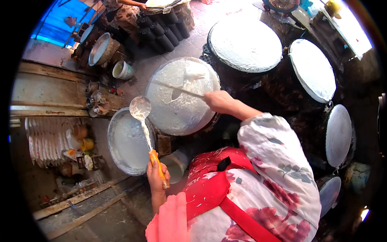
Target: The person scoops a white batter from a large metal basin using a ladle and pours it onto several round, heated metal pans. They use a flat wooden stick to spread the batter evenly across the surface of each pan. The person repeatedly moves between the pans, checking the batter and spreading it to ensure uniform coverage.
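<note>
My left hand (157,174) grips the orange handle of a metal ladle (140,108) coated in pale batter, held over the near side of a metal basin of thin white liquid (125,147). My right hand (219,101) is closed on a long thin blade (187,91) that reaches leftward over a large round griddle (173,113). The griddle's surface is covered in a pale, uneven layer, with a thicker whitish patch toward its upper right. A pale bucket (175,167) stands below the griddle, partly hidden by the ladle and my body.
Round griddles with white tops (244,40) line the right side. Stacks of black perforated cylinders (165,34) stand at the back, where another person's hand (142,5) shows. Wooden boards (48,92), a small bucket (121,70) and a shelf of white folded items (46,141) are at left.
</note>
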`<control>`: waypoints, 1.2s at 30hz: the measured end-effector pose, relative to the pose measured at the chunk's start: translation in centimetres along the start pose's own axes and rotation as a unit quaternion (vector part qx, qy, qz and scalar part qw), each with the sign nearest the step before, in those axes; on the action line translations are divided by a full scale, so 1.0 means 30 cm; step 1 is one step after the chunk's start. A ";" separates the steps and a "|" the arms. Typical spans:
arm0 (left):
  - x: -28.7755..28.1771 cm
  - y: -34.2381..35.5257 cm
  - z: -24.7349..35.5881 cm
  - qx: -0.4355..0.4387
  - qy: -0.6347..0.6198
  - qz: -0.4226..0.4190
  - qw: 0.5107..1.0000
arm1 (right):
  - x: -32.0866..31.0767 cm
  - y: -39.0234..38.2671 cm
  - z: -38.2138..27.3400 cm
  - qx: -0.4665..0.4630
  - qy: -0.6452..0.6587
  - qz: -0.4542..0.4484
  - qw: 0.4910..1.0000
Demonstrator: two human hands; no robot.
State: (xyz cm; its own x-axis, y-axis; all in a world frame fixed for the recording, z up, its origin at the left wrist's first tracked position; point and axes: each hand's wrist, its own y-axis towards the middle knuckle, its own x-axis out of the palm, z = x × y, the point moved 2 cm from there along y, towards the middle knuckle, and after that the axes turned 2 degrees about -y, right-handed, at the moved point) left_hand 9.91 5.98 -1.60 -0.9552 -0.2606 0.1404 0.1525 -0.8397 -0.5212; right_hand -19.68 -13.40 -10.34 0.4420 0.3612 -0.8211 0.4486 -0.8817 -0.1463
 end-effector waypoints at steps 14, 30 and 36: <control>0.015 0.014 0.034 -0.013 -0.042 -0.074 0.996 | 0.026 -0.140 -0.001 0.087 -0.102 0.096 0.986; -0.068 0.056 0.040 -0.041 0.052 -0.041 0.997 | 0.058 -0.108 0.026 0.030 -0.143 0.011 0.989; -0.072 0.112 0.055 -0.039 0.113 -0.048 0.992 | 0.056 -0.231 0.081 0.144 -0.090 0.189 0.967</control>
State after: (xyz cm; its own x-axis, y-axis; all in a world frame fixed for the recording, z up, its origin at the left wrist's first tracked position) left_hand 12.91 2.94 -2.26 -0.9982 -0.0603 0.0044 0.0466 -0.8137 -0.5795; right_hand -23.92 -7.40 -12.05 0.3788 -0.0395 -0.9246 0.0340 -0.9978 0.0566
